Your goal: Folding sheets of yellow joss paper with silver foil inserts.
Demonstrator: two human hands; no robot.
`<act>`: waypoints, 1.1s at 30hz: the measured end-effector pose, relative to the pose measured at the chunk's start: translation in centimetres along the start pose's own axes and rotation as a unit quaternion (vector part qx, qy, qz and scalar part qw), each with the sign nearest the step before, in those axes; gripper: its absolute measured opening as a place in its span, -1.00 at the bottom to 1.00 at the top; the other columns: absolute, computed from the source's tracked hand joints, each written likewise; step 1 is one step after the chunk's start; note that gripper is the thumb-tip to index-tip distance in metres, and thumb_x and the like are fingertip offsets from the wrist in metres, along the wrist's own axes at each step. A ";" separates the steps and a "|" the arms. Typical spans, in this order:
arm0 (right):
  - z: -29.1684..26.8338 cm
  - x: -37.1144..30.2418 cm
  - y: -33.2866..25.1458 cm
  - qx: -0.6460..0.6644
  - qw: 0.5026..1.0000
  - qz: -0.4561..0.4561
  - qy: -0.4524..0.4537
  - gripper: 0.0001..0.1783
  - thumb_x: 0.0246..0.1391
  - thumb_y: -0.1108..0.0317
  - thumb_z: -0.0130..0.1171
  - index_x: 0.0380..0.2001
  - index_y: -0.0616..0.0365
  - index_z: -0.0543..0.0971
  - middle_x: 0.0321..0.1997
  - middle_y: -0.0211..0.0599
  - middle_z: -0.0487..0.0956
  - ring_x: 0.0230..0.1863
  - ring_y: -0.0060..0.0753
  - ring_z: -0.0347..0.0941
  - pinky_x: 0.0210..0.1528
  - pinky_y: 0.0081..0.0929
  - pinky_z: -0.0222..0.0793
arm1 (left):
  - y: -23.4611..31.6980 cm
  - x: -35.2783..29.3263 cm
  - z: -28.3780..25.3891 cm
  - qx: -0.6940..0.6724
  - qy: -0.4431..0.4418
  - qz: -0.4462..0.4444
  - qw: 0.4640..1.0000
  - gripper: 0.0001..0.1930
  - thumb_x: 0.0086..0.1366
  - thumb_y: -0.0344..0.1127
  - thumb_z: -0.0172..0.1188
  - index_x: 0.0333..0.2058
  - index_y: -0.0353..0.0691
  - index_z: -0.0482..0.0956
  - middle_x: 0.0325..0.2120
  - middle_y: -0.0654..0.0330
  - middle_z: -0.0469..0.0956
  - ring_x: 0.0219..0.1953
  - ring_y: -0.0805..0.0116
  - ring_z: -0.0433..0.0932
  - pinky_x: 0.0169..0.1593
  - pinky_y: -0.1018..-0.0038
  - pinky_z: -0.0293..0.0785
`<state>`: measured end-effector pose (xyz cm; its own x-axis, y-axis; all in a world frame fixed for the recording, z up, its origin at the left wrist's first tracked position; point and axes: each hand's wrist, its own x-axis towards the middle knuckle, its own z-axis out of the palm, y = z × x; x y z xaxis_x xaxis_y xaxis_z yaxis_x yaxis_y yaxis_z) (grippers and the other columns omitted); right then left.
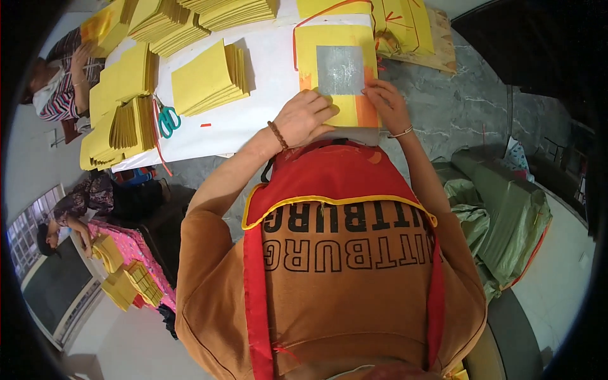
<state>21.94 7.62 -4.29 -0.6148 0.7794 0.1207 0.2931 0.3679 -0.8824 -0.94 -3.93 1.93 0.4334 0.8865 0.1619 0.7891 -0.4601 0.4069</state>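
In front of me on the white-covered table (266, 69) lies a stack of yellow paper (345, 114). A silver square (340, 68) and orange patches show on its top sheet. My left hand (308, 118) grips the near left corner, its fingers bent over the paper. At the right edge, my right hand (387, 104) is closed, thumb and fingertips pinching the sheets by an orange patch. A red cord (294, 47) runs along the stack's left side and across its far side. The undersides of the sheets are hidden.
Fanned yellow paper bundles (202, 79) and teal-handled scissors (169, 121) lie to the left. A tied yellow bundle (405, 28) sits at the far right. Green wrapped bales (500, 215) stand on the right. Two other people work at the left, one by a pink-covered table (149, 247).
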 end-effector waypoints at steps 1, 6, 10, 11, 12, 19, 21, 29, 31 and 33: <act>0.0 0.0 0.0 0.071 0.997 0.040 -0.004 -0.74 0.10 0.25 0.06 -0.31 0.21 0.61 -0.08 -0.25 0.50 -0.02 -0.32 0.38 0.05 -0.46 0.22 | -0.4 0.1 0.0 -0.059 0.018 0.005 0.998 -0.67 0.08 -0.21 0.21 -0.19 -0.23 0.50 -0.26 0.11 0.48 -0.23 0.16 0.43 -0.16 0.38 0.36; 0.2 0.0 0.8 0.127 0.991 0.049 0.006 -0.66 0.18 0.21 -0.05 -0.32 0.25 0.61 -0.09 -0.24 0.50 -0.03 -0.37 0.38 0.04 -0.49 0.23 | -1.0 0.7 -0.2 -0.163 0.032 -0.080 0.983 -0.80 0.20 -0.22 0.10 -0.38 -0.25 0.54 -0.52 0.08 0.50 -0.39 0.12 0.47 -0.30 0.33 0.40; 0.4 0.0 0.6 0.136 0.989 0.063 0.020 -0.67 0.17 0.22 -0.04 -0.35 0.24 0.62 -0.11 -0.24 0.53 -0.06 -0.36 0.40 0.03 -0.50 0.25 | -1.5 0.9 -0.2 -0.207 0.033 -0.112 0.971 -0.80 0.20 -0.25 0.10 -0.40 -0.28 0.55 -0.55 0.06 0.51 -0.44 0.09 0.48 -0.34 0.33 0.40; 0.5 0.0 0.8 0.135 0.989 0.063 0.021 -0.67 0.17 0.22 -0.04 -0.35 0.24 0.62 -0.11 -0.24 0.53 -0.06 -0.36 0.40 0.03 -0.50 0.25 | -1.5 1.0 -0.2 -0.207 0.033 -0.111 0.971 -0.80 0.20 -0.25 0.10 -0.40 -0.28 0.55 -0.55 0.06 0.51 -0.44 0.09 0.48 -0.34 0.33 0.40; 0.5 0.1 1.0 0.142 0.988 0.064 0.024 -0.67 0.17 0.23 -0.04 -0.35 0.23 0.62 -0.12 -0.25 0.53 -0.06 -0.37 0.40 0.03 -0.50 0.25 | -1.3 1.3 -0.6 -0.246 0.005 -0.165 0.955 -0.81 0.18 -0.26 0.11 -0.41 -0.29 0.56 -0.55 0.07 0.53 -0.47 0.14 0.50 -0.36 0.36 0.41; 0.7 0.3 1.5 0.142 0.985 0.091 0.038 -0.69 0.19 0.26 -0.05 -0.37 0.21 0.63 -0.17 -0.30 0.55 -0.08 -0.41 0.40 0.02 -0.52 0.25 | -2.6 1.5 0.0 -0.375 -0.045 -0.264 0.887 -0.80 0.11 -0.27 0.13 -0.40 -0.28 0.60 -0.58 0.19 0.56 -0.52 0.48 0.48 -0.39 0.54 0.39; 0.7 0.2 1.4 0.148 0.984 0.093 0.039 -0.69 0.18 0.27 -0.05 -0.37 0.21 0.63 -0.17 -0.30 0.55 -0.08 -0.42 0.40 0.02 -0.52 0.25 | -2.9 1.6 0.2 -0.389 -0.045 -0.262 0.882 -0.80 0.11 -0.27 0.13 -0.40 -0.28 0.60 -0.59 0.20 0.56 -0.52 0.49 0.48 -0.39 0.55 0.38; 0.4 0.1 1.4 0.123 0.988 0.091 0.008 -0.58 0.25 0.25 -0.20 -0.32 0.33 0.59 -0.08 -0.22 0.49 -0.02 -0.39 0.37 0.07 -0.50 0.23 | -3.1 2.2 -0.5 -0.406 -0.117 -0.280 0.862 -0.82 0.16 -0.33 0.11 -0.39 -0.34 0.58 -0.57 0.31 0.51 -0.47 0.60 0.40 -0.35 0.61 0.33; 0.3 0.0 2.0 0.145 0.987 0.069 0.010 -0.50 0.27 0.20 -0.30 -0.31 0.34 0.58 -0.07 -0.21 0.49 -0.01 -0.36 0.36 0.12 -0.45 0.17 | -3.1 2.1 -0.4 -0.404 -0.089 -0.264 0.871 -0.83 0.15 -0.33 0.11 -0.41 -0.33 0.58 -0.61 0.34 0.49 -0.53 0.61 0.37 -0.42 0.62 0.29; 0.3 0.0 2.2 0.140 0.988 0.064 0.010 -0.48 0.27 0.18 -0.33 -0.31 0.34 0.57 -0.06 -0.21 0.49 0.01 -0.35 0.35 0.14 -0.44 0.14 | -3.0 2.2 -0.9 -0.413 -0.098 -0.272 0.864 -0.83 0.15 -0.33 0.11 -0.43 -0.32 0.58 -0.64 0.35 0.46 -0.55 0.63 0.34 -0.46 0.63 0.26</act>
<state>22.35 8.23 -6.40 -0.5707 0.8211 0.0066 0.1519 0.1135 -0.9819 -2.72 -0.51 1.84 0.2256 0.8979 -0.3779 0.3557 0.2852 0.8900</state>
